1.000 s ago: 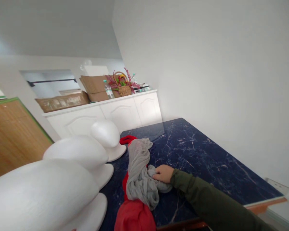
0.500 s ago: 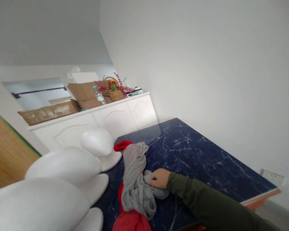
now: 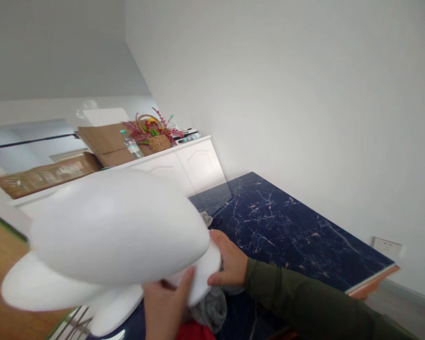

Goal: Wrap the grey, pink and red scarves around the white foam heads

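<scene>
A white foam mannequin head (image 3: 116, 226) is lifted close to the camera, lying on its side and blurred. My left hand (image 3: 163, 307) grips it from below at its flat base (image 3: 203, 274), thumb up against the base. My right hand (image 3: 230, 262), in a dark green sleeve, holds the base's far edge. Under the hands a grey cloth (image 3: 212, 311) and a bit of red cloth (image 3: 194, 333) lie on the dark blue marble table (image 3: 286, 231). More white foam shapes (image 3: 38, 290) show at the lower left, partly hidden.
A white cabinet (image 3: 194, 163) at the back carries cardboard boxes (image 3: 106, 141), a water bottle (image 3: 131, 146) and a wicker basket of flowers (image 3: 157, 139). A white wall runs along the table's right side, with a socket (image 3: 387, 246) near the table's wooden corner.
My right hand left the grey cloth and took the foam head's base. My left hand came into view and lifted the head up in front of the camera. The view swung left.
</scene>
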The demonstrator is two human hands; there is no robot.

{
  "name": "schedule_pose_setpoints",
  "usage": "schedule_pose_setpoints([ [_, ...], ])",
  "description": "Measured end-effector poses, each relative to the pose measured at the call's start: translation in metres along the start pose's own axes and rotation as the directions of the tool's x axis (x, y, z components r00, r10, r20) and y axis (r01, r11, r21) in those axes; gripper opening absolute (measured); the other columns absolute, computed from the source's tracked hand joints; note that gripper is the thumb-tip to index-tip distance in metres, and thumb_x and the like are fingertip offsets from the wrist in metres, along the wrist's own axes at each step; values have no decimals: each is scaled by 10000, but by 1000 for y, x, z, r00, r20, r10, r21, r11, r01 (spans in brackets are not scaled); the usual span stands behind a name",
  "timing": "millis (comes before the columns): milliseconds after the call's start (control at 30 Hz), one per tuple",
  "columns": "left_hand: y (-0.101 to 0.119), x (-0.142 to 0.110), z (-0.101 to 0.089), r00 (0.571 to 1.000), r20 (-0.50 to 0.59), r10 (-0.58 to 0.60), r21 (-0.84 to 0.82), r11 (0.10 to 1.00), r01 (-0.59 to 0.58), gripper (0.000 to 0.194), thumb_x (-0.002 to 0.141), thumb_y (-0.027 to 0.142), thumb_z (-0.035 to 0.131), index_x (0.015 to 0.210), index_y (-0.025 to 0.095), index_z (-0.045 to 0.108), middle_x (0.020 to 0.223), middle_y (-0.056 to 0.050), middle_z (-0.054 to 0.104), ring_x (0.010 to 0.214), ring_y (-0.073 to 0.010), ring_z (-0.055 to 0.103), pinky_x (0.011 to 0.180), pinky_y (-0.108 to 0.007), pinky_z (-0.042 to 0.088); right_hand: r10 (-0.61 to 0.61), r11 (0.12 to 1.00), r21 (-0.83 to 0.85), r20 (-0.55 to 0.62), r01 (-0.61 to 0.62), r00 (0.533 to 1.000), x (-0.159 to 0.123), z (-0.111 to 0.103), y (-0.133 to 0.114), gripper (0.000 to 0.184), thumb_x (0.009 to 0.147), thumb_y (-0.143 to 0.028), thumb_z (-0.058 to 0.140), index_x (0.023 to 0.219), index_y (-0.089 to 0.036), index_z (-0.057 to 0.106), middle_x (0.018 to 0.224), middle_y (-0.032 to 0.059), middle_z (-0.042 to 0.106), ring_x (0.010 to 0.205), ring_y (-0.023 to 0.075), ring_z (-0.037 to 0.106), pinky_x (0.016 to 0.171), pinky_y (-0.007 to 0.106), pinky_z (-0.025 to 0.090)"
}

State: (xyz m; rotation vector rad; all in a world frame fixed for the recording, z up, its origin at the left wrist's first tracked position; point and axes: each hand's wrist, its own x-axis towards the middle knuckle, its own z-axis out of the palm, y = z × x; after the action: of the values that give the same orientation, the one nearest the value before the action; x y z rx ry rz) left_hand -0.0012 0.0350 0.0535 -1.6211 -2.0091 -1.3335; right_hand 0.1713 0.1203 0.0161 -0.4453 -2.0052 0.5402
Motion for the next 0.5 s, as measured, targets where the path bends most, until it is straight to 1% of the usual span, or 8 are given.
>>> schedule_pose_setpoints([
  [67, 18, 23, 32, 997, 39, 65, -101, 993, -61, 659, 613, 484, 605, 1126, 131, 389, 1062, -113, 503, 1025, -274, 475, 869, -430, 400, 78, 996, -48, -77, -81, 994, 7, -10, 11, 1035, 474, -565, 682, 1300, -127, 240, 1285, 152, 340, 1203, 284, 282, 998, 406, 230],
  [133, 32, 40, 62, 976, 160, 150, -210, 971, -115, 675, 642, 456, 582, 1175, 128, 330, 1121, -128, 483, 1045, -260, 472, 877, -407, 396, 126, 982, -121, -155, -145, 980, 14, -23, 25, 1040, 421, -546, 712, 1280, -128, 300, 1263, 147, 382, 1201, 289, 291, 1001, 409, 229],
  [233, 41, 55, 99, 885, 367, 287, -359, 921, -150, 625, 726, 415, 490, 1243, 146, 264, 1219, -125, 448, 1121, -231, 431, 930, -373, 354, 195, 950, -179, -298, -255, 934, 18, -37, 44, 908, 458, -531, 700, 1218, -133, 404, 1212, 134, 462, 1146, 267, 384, 980, 381, 278],
  [333, 36, 60, 123, 766, 497, 407, -440, 879, -182, 584, 786, 402, 399, 1290, 157, 234, 1315, -110, 381, 1216, -206, 337, 988, -348, 287, 334, 891, -156, -412, -426, 848, 15, -41, 62, 749, 530, -525, 661, 1143, -134, 482, 1102, 121, 559, 1055, 243, 486, 920, 349, 358],
  [367, 32, 60, 127, 753, 515, 410, -415, 888, -200, 585, 790, 408, 388, 1293, 146, 242, 1324, -117, 372, 1224, -208, 327, 995, -352, 275, 386, 862, -146, -433, -486, 815, 14, -41, 69, 722, 534, -519, 659, 1121, -129, 499, 1073, 122, 577, 1030, 241, 508, 895, 341, 382],
  [400, 26, 61, 131, 758, 519, 396, -355, 906, -230, 598, 787, 416, 390, 1292, 129, 249, 1325, -131, 370, 1224, -216, 328, 997, -362, 268, 434, 828, -145, -445, -541, 783, 12, -41, 75, 702, 533, -511, 661, 1097, -120, 516, 1050, 127, 589, 1008, 243, 524, 874, 335, 399],
  [433, 20, 62, 133, 781, 503, 371, -262, 926, -272, 616, 779, 421, 401, 1290, 110, 255, 1320, -148, 373, 1217, -229, 335, 997, -376, 262, 476, 791, -154, -454, -592, 754, 10, -41, 80, 679, 533, -504, 661, 1070, -107, 534, 1032, 138, 596, 991, 248, 535, 862, 336, 407],
  [500, 5, 66, 134, 854, 414, 317, -13, 939, -342, 665, 752, 418, 434, 1286, 64, 257, 1296, -192, 384, 1199, -271, 349, 985, -409, 257, 528, 715, -199, -477, -671, 703, 8, -42, 90, 661, 535, -500, 657, 1030, -74, 552, 1025, 168, 593, 985, 264, 536, 871, 349, 397],
])
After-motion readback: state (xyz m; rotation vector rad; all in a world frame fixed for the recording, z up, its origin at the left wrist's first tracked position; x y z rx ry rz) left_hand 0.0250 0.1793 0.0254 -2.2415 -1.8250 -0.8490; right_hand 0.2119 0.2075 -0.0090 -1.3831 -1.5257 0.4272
